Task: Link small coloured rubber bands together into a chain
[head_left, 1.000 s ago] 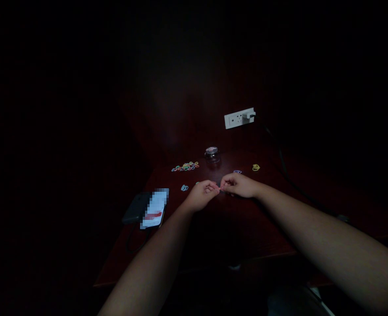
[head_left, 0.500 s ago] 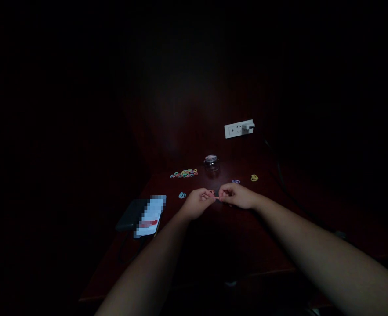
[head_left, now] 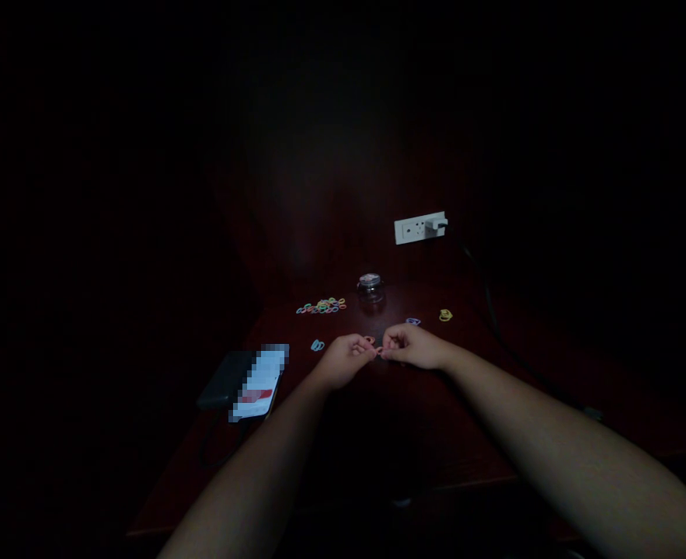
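Close together over the dark table, my left hand [head_left: 347,359] and my right hand [head_left: 411,346] pinch a small pink elastic band [head_left: 378,352] between their fingertips. Just behind it, an orange-pink band [head_left: 369,339] shows in part past my left fingers. Purple bands [head_left: 413,321] lie beyond my right hand, and yellow bands [head_left: 446,315] are farther right. To the left of my left hand sit a few light-blue bands [head_left: 318,345]. A mixed heap of coloured bands [head_left: 322,307] lies farther back on the left.
A clear lidded jar [head_left: 370,289] stands at the back of the table [head_left: 424,442]. On the left, a lit phone [head_left: 261,380] lies against a dark flat object [head_left: 224,379]. A wall socket [head_left: 420,227] holds a plug, with a cable [head_left: 490,303] running down the right side.
The pink band was drawn out into a thin line between my fingertips; now it looks slacker, like a small loop. The whole view has shifted slightly.
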### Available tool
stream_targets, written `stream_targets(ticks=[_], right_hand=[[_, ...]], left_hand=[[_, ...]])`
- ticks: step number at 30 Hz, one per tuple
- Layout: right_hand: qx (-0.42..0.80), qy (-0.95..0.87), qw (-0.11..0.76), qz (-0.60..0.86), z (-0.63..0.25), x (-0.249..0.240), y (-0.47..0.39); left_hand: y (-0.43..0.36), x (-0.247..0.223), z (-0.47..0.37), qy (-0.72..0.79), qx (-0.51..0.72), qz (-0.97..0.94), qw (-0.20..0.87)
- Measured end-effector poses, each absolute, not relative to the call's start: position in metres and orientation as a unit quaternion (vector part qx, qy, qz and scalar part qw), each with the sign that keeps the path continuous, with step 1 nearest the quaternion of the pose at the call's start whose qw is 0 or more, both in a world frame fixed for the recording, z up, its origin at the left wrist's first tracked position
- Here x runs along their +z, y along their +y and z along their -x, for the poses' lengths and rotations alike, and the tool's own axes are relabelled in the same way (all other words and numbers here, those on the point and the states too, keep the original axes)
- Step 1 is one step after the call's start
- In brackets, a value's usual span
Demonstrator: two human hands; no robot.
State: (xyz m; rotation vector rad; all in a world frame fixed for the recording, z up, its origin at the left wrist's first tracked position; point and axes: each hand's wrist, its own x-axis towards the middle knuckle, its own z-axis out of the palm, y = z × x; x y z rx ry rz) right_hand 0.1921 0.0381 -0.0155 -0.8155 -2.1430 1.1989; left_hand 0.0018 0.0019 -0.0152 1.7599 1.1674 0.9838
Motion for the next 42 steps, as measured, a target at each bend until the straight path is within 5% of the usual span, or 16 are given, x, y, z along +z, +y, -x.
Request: stream_targets(ticks=[42], right_hand=[[0.442,-0.801,0.262,0.308,-0.1897,-0.0141,0.0374]], left_hand=[[0.0038,-0.0185,0.0010,0.424,0.365,-0.732,0.390]])
